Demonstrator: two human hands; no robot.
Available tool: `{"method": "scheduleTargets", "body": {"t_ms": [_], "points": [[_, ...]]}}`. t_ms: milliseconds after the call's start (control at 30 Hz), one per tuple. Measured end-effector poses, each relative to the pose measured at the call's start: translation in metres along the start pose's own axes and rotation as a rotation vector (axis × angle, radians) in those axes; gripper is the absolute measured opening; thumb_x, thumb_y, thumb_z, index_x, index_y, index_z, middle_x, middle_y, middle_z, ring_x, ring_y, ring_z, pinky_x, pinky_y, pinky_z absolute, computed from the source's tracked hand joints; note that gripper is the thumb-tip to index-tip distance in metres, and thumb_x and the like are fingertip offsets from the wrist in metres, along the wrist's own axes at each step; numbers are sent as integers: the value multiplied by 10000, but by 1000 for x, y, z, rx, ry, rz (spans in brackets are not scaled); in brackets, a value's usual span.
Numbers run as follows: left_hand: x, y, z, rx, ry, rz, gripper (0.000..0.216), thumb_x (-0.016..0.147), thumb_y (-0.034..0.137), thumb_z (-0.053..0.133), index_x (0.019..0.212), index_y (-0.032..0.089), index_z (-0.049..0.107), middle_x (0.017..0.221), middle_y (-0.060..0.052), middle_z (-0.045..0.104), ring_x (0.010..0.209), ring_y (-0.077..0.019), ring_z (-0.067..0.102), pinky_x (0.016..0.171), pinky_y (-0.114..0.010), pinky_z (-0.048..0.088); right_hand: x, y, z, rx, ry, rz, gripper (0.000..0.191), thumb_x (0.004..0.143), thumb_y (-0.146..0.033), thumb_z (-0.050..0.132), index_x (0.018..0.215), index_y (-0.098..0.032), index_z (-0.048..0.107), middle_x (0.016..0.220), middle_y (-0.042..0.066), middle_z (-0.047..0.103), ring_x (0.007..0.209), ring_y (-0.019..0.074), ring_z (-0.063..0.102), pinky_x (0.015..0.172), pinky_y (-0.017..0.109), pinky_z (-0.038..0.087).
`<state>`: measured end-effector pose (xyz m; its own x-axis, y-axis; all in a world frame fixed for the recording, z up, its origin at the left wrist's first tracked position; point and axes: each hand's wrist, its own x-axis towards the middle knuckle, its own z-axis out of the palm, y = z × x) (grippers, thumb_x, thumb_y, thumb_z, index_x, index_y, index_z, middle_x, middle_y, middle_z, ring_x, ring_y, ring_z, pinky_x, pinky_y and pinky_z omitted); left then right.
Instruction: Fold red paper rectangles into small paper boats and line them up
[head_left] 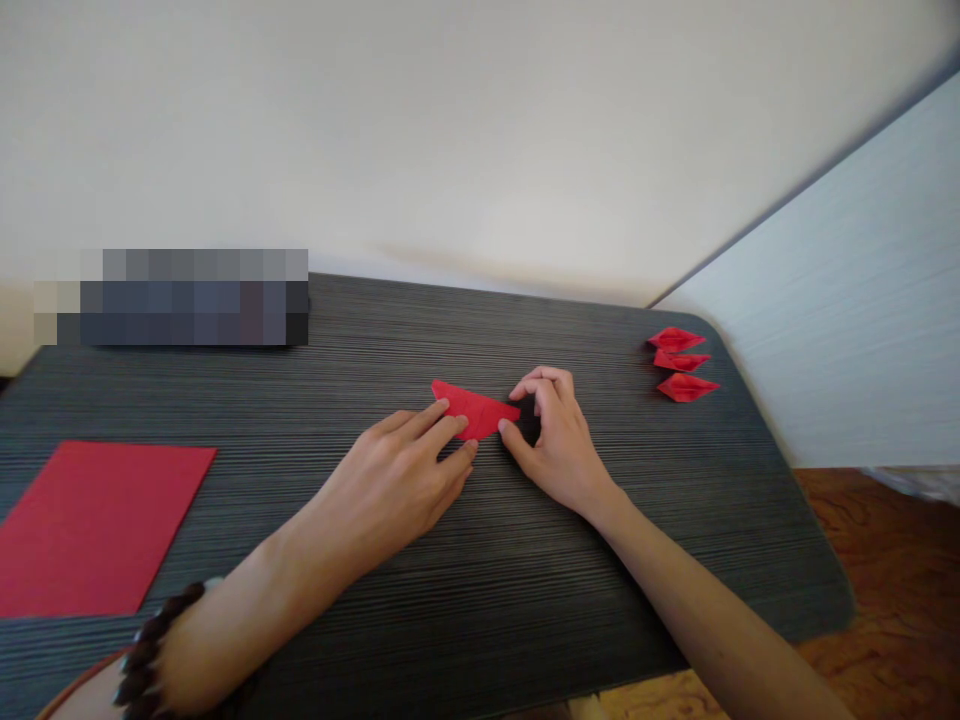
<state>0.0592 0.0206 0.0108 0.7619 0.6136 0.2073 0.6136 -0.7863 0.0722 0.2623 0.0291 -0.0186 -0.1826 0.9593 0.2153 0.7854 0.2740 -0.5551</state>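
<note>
head view: folded red paper (486,412) mid desk (360,335). left hand (405,457) on it, fingers spread, likely to hold it flat. right hand (559,430), fingers half curled at tip; can't tell if pinching. red shapes (679,360) off right, maybe out of way.

Creased, matt paper forms the folded piece (485,411) and the small pointed shapes (682,361); the square sheet (105,528) is smooth, matt paper. The worktop (517,600) has a streaked, wood-grain finish; the wall (480,130) looks smooth and matt, the floor (892,570) like swirled wood, the beaded bracelet (154,640) slightly glossy.
</note>
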Motion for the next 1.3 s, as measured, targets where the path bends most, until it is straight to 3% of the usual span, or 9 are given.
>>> {"method": "scheduleTargets", "body": {"t_ms": [200,367,533,767,900,1100,1300], "points": [[0,1,1,11,19,-2,210,896,198,489,978,181,682,1082,-95,659,1048,-293,604,796,-446,550,0,-1,0,-10,-6,-28,334,730,-342,655,992,-230,479,1087,98,488,1056,272,495,846,456,456],[-1,2,1,22,35,2,212,892,195,499,1006,179,677,1091,-93,662,1041,-294,610,788,-438,555,0,-1,-1,0,-9,-7,251,771,-259,600,989,-227,481,1084,92,488,1031,244,508,839,429,460],[-1,2,1,24,33,0,213,894,200,499,1013,172,673,1096,-99,661,1053,-295,605,797,-435,551,0,-2,0,-21,-10,-17,315,748,-350,643,987,-223,483,1083,97,490,1037,264,504,849,450,453],[0,3,2,11,30,-2,220,894,197,494,1027,182,669,1076,-83,666,1047,-289,607,783,-434,556,1,-3,0,-9,-5,14,188,804,-234,553,982,-219,494,1083,92,488,994,229,519,819,407,463],[-1,3,2,18,34,-5,229,890,200,499,1043,168,667,1092,-98,661,1064,-297,602,810,-446,550,1,-3,1,-33,-15,-8,335,747,-374,650,993,-207,495,1089,100,486,1038,259,502,856,436,451],[-1,3,2,12,33,-5,224,888,195,502,1035,180,671,1095,-86,662,1053,-292,608,798,-443,556,1,-2,-1,-1,-14,13,254,775,-243,594,1003,-212,490,1099,91,482,1035,229,509,844,403,460],[1,3,2,7,36,-7,215,888,194,501,1012,177,675,1082,-90,668,1046,-291,611,788,-436,558,1,-1,0,-28,-15,-31,328,748,-350,641,1004,-212,489,1093,98,490,1051,258,500,858,438,452]]}}
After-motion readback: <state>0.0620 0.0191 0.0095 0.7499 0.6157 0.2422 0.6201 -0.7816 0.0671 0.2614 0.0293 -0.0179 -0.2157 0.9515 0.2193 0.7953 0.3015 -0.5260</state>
